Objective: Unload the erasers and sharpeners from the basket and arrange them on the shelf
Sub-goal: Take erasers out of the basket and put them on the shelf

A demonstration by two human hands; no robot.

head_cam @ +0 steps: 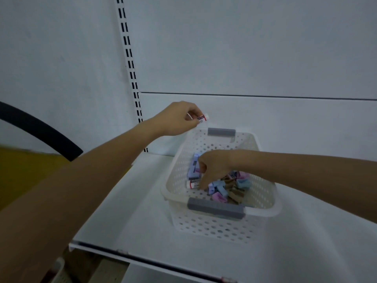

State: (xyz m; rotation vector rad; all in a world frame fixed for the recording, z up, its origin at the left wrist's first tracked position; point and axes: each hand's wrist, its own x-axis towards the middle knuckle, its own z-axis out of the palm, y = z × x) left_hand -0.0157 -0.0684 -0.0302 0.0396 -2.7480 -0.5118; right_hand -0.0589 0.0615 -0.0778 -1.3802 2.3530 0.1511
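- Your left hand (179, 119), in the upper middle of the frame, pinches a white eraser (203, 117) with a red and blue sleeve between thumb and curled fingers. It is held above the shelf (142, 201), just beyond the far left corner of the basket (265, 211).
- Your right hand (214, 168), at centre frame, reaches down into the basket with its fingers curled into the pile. The fingertips touch a second eraser (192, 183) lying against the left wall. Whether they have closed on it cannot be told.
- To do this step well, set the held eraser down flat near the back of the shelf, long side parallel to the rear panel. That should give later pieces a straight line to follow.
- Keep the placing spot to the left of the basket, so your arms do not cross.
- With the right hand, take one piece at a time. The pile is loose, and a handful would likely spill.
- Keep erasers and sharpeners (228, 188) in separate rows.
- Count, baskets: one, white and perforated, with two grey handles (216, 209), sitting on the shelf at lower centre.
- Count, erasers: two clearly seen, one in your left hand and one in the basket. More may lie hidden.
- Count, sharpeners: roughly ten, in purple, blue, pink and brown. They are heaped, so an exact number cannot be given.
- Count, pieces already on the shelf: none visible.
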